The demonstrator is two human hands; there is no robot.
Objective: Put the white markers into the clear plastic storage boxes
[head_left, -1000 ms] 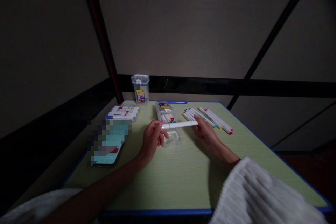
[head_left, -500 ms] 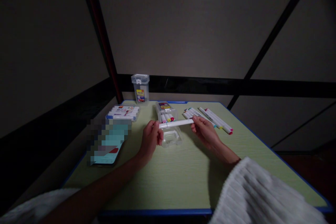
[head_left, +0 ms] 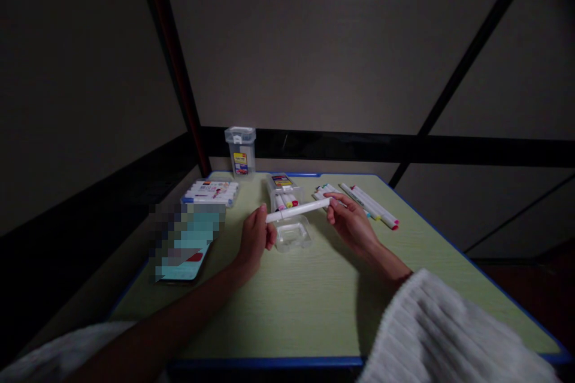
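Note:
A white marker [head_left: 299,210] spans the gap between my two hands, its right end tilted up a little. My left hand [head_left: 257,236] pinches the left end, and my right hand [head_left: 349,219] grips the right end between thumb and fingers. Behind the marker lies a clear plastic case [head_left: 284,185] on its side, several markers with pink, yellow and red ends showing in its mouth. Its open lid [head_left: 293,236] rests on the table under the held marker. Loose white markers [head_left: 369,203] with coloured ends lie past my right hand.
At the back left of the table [head_left: 278,311] stands a closed clear case [head_left: 241,152]. A flat pack of markers [head_left: 211,192] lies in front of it. Nearer, at the left edge, is a phone [head_left: 191,248], partly blurred out. Walls close in behind and at left.
The marker has tilted: its left end has dropped slightly and its right end has risen. My left hand has shifted a little to the left. Both hands keep hold.

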